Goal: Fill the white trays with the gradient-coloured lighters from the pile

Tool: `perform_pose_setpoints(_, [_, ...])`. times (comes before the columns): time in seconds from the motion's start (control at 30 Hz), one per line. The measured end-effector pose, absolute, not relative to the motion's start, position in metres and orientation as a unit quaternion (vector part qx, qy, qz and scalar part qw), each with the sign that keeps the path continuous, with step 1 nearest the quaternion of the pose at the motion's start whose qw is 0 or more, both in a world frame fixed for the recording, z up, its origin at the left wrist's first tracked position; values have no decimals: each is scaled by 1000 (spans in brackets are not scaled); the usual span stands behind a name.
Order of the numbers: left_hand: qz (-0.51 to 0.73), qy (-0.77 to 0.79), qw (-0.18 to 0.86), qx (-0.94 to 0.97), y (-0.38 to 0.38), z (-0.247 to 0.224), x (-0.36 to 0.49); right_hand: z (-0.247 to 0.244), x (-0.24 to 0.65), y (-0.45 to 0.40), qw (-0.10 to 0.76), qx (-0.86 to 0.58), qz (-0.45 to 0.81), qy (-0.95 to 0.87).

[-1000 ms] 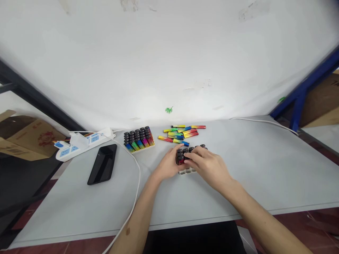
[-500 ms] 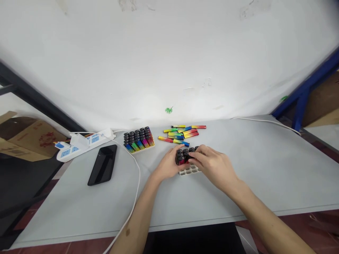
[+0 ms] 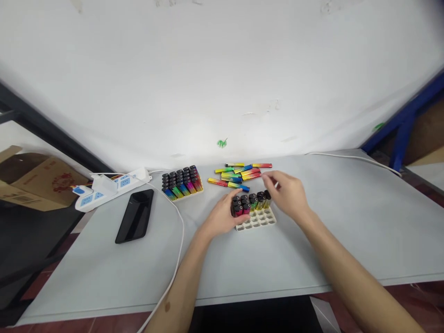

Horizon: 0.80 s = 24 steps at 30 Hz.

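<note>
A pale honeycomb-holed tray (image 3: 256, 220) lies before me, its back and left holes filled with upright black-topped lighters (image 3: 246, 208). My left hand (image 3: 222, 215) is curled round the tray's left end, thumb in front, against the pink lighters there. Above the tray's back right corner is my right hand (image 3: 286, 192), slightly blurred, with thumb and forefinger apart and nothing visible between them. Just left of its fingertips lies a loose pile of gradient-coloured lighters (image 3: 239, 176) in yellow, red, blue and green.
Further left stands a second tray filled with lighters (image 3: 183, 182). A black phone (image 3: 135, 216), a white power strip (image 3: 113, 189) and a white cable (image 3: 181, 231) lie on the grey table's left side. A cardboard box (image 3: 45, 180) is beyond its left edge; a wall closes the back.
My right hand has let go of the lighters in the tray and moved right and up, uncovering the tray's right half. My left hand stays in place.
</note>
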<state>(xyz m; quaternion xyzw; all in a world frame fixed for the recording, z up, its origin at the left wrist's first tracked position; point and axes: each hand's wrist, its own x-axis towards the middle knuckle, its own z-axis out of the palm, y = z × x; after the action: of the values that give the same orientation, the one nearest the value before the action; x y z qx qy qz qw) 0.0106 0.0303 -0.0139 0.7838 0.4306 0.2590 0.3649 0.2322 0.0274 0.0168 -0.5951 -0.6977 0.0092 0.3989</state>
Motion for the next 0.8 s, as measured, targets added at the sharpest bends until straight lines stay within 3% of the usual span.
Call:
perform_pose_setpoints(0.1, [251, 441, 368, 779, 30, -13, 11, -3, 257, 59, 391, -621, 21, -679])
perform_pose_setpoints(0.37, [239, 442, 367, 783, 31, -9, 14, -44, 266, 78, 217, -613, -21, -759])
perform_pose_setpoints(0.8, [247, 445, 370, 777, 31, -11, 13, -45, 275, 68, 265, -621, 37, -737])
